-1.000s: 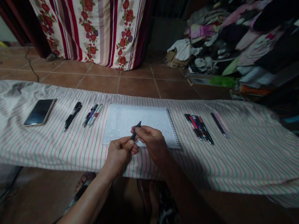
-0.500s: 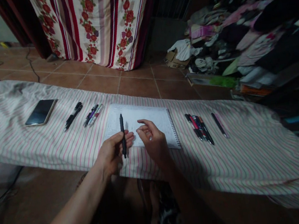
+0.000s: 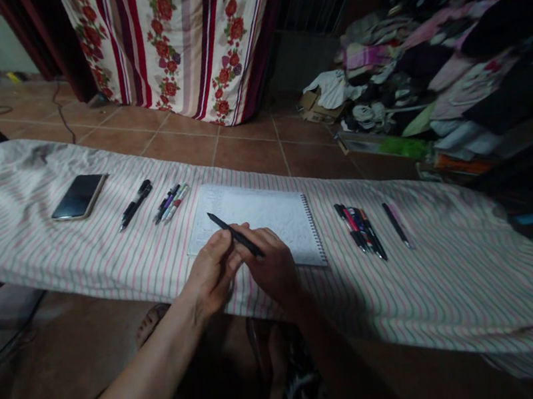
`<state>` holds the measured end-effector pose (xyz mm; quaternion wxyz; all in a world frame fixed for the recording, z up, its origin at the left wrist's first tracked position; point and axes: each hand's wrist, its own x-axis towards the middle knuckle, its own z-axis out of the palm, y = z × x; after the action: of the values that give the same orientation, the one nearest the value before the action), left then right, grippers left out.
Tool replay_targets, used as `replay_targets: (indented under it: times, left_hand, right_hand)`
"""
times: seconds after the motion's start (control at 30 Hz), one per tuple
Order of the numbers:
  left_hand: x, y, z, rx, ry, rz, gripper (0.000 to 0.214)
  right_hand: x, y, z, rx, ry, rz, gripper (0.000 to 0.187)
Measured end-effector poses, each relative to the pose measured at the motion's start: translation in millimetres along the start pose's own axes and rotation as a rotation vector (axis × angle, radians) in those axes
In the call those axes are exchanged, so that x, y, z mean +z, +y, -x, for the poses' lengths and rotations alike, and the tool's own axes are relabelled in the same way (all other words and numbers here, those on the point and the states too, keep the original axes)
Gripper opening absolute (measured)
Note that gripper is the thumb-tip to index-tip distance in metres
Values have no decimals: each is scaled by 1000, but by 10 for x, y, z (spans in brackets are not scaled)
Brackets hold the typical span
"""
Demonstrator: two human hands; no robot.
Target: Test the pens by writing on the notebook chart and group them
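A black pen [image 3: 237,234] slants above the notebook, its tip pointing up and left. My left hand [image 3: 212,265] pinches it with the thumb on top. Closed around the pen's lower right part is my right hand [image 3: 272,262], its fingers meeting those of the left; some fingertips are hidden. Beneath both hands lies an open spiral notebook [image 3: 267,203] with faint writing on its page and the wire binding at its right edge.
Left of the notebook are a phone [image 3: 78,197], black pens [image 3: 136,205] and a group of several pens [image 3: 171,203]. To the right lie several more pens [image 3: 360,230] and a black pen [image 3: 396,225] beside a pink one. A striped cloth [image 3: 441,280] covers the table.
The pen has turned from nearly upright to a slant. My right hand has moved left from beside it and closed on it, and both hands now meet.
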<state>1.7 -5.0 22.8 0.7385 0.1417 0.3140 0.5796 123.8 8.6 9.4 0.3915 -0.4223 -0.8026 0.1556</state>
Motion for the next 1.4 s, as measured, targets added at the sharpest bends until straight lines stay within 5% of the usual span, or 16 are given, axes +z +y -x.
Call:
replay_targets:
  times: [0.13, 0.27, 0.43, 0.8, 0.97, 1.1, 1.27, 1.4]
  left_hand:
    - [-14, 50, 64, 108, 59, -248, 18]
    - [-151, -21, 146, 162, 143, -795, 20]
    - [-275, -209, 309, 226, -133, -1199, 25]
    - [-269, -193, 346, 258, -204, -1527, 31]
    - [-246, -219, 397, 402, -335, -1728, 29]
    - [-252, -228, 440, 527, -409, -1865, 26]
    - [-282, -235, 476, 725, -363, -2020, 23]
    - [-409, -278, 490, 838, -276, -2078, 31]
  right_hand:
    - [-33, -96, -36, 228, 180, -323, 26]
    - [-88, -75, -152, 541, 484, -811, 23]
    - [-124, 0, -224, 748, 577, -1189, 21]
    - [-48, 68, -196, 701, 522, -1074, 27]
    - [-118, 58, -208, 732, 534, -1133, 25]
    - [-138, -7, -185, 807, 417, -1060, 25]
    - [-110, -4, -130, 909, 288, -995, 39]
    - [-36, 80, -59, 777, 223, -869, 30]
